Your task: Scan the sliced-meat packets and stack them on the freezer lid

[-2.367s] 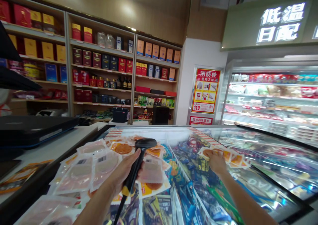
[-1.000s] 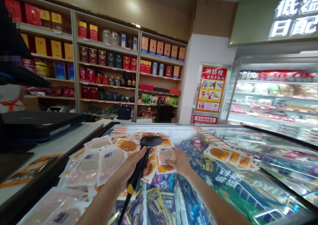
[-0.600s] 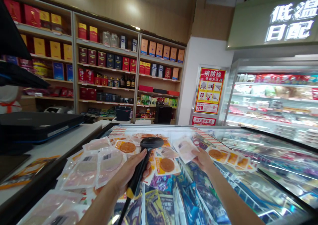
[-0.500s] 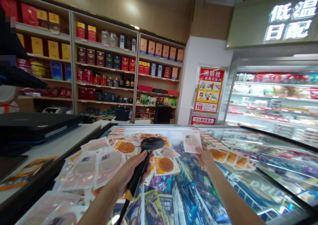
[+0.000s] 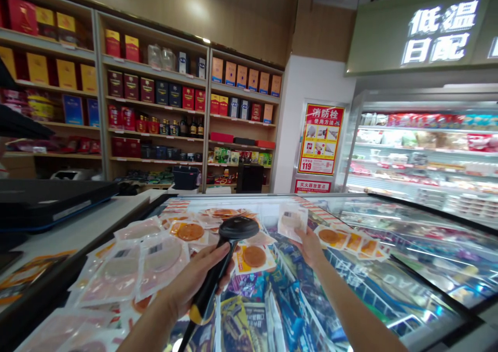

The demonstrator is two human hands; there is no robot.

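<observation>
My left hand [image 5: 202,269] is wrapped round the handle of a black barcode scanner [image 5: 237,228], whose head tips away from me over the freezer. Its cable runs down towards me. My right hand [image 5: 309,245] pinches the lower corner of a flat, clear-and-white food packet [image 5: 290,221] with a label on it, held up to the right of the scanner. Several similar packets [image 5: 163,258] lie in a spread on the glass to the left. A packet with a round orange-brown patty [image 5: 253,257] lies just beyond my left hand.
A glass-topped freezer [image 5: 389,217] holds bagged goods under the glass. More patty packets [image 5: 350,240] lie fanned on its right. At left stands a white counter [image 5: 128,212] with a black device [image 5: 54,199]. Stocked shelves [image 5: 155,72] and a lit fridge [image 5: 420,150] stand behind.
The view has turned slightly right, so the surroundings sit further left. Both hands keep hold of the scanner and the packet, with little movement between them.
</observation>
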